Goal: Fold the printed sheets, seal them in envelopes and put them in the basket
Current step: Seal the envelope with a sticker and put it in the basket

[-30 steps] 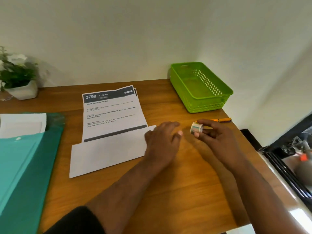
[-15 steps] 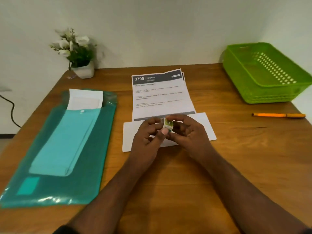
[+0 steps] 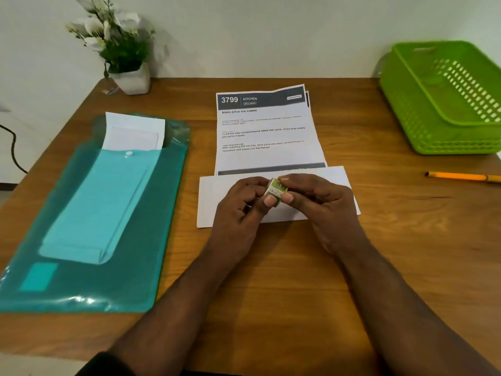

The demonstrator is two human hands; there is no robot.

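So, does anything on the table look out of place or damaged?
Nothing looks damaged or spilled. The printed sheets are slightly fanned, one corner peeking out behind. Both hands, left hand and right hand, hold a small sticker roll over the white envelope.

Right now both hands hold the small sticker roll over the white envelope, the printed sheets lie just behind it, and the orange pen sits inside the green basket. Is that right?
Not quite. The head view shows the orange pen lying on the table in front of the green basket, not inside it. The rest holds: left hand and right hand hold the sticker roll over the white envelope, printed sheets just behind.
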